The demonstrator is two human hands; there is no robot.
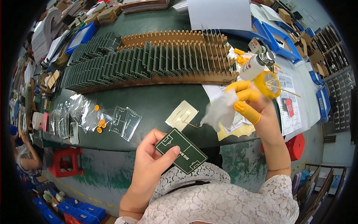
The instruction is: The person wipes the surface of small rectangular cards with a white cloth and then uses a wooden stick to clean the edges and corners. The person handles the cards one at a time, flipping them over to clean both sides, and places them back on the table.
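Note:
My left hand (149,158) grips a dark green card (191,159) with white line markings, the thumb on its face and the fingers beneath. It is held above my lap, just off the table's front edge. Yellow finger cots cover several fingertips of my right hand (261,102). Pinched in those fingers, a thin white cloth (220,108) hangs down over the table. Between the hands and farther back lies a cream-coloured card (179,115), with a thin wooden stick (191,123) resting across its edge.
Long brown slotted racks (156,83) hold rows of upright green cards (130,63). At the right stand a pump-top bottle (250,68) and a yellow ring (258,83) with swab sticks. Wrapped cards (125,121), loose finger cots (101,123) and clear bags lie at left.

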